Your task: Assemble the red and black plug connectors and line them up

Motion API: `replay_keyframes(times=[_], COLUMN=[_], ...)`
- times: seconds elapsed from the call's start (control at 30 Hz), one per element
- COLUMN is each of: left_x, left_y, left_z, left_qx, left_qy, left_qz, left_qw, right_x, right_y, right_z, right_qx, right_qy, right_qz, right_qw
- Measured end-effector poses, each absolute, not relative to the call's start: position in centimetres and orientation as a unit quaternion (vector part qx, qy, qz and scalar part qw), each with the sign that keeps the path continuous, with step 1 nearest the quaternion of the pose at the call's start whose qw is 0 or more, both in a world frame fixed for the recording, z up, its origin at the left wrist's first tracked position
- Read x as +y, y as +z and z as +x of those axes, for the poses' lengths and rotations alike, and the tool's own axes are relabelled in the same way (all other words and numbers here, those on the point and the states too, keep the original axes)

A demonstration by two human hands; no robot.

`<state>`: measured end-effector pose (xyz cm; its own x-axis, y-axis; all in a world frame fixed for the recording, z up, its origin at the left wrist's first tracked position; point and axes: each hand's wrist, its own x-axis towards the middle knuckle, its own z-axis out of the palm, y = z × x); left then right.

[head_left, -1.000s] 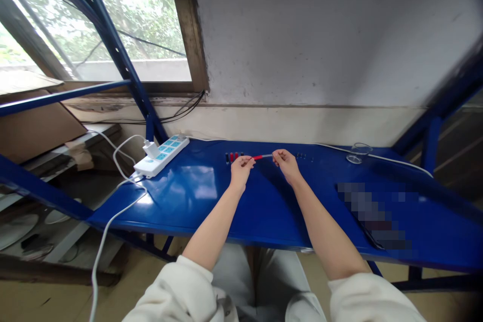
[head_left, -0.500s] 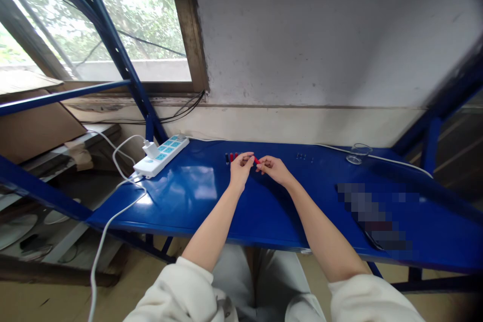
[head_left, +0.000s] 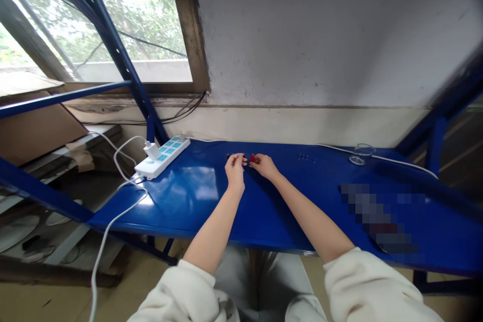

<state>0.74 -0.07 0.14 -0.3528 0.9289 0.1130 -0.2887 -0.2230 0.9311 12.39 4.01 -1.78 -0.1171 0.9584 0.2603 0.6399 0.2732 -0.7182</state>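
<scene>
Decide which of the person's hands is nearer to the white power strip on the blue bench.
Left. The left hand sits to the right of the power strip with bare bench between them; the right hand, pinching a red piece, is farther right, beyond the left hand.

1. Two hands were counted, the left hand (head_left: 236, 167) and the right hand (head_left: 265, 165), both the person's own.
2. One red piece (head_left: 252, 158) showed at the right fingertips.
3. One blue desk (head_left: 196, 196) carried the things.
4. One white power strip (head_left: 162, 158) held one plug (head_left: 152, 150); one thick white cable (head_left: 113, 221) hung off the left edge.
5. One thin white cord (head_left: 400, 162) ran along the back.
6. One row of small dark pieces (head_left: 305, 157) was too small to count singly.
7. One clear dish (head_left: 357, 159) was present.
8. One window (head_left: 94, 20) was present.
</scene>
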Motion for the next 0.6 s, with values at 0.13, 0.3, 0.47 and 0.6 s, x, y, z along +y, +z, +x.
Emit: replay_keyframes(times=[0.13, 0.3, 0.47, 0.6], left_x=[-0.2, -0.2, -0.1, 0.0], left_y=[0.2, 0.3, 0.0, -0.8], left_z=[0.8, 0.8, 0.9, 0.9], left_qx=[0.441, 0.456, 0.496, 0.532], left_qy=[0.696, 0.681, 0.630, 0.561], left_qz=[0.359, 0.367, 0.427, 0.540], left_qw=[0.438, 0.440, 0.419, 0.333], right_x=[5.0, 5.5, 5.1, 4.0], right_y=[-2.5, -2.8, -1.8, -0.5], right_z=[11.5, 11.3, 11.7, 13.3], right_qx=[-0.713, -0.712, -0.709, -0.697], right_qy=[0.170, 0.147, 0.183, 0.212], right_qz=[-0.599, -0.629, -0.632, -0.635], right_qw=[0.322, 0.274, 0.254, 0.258])
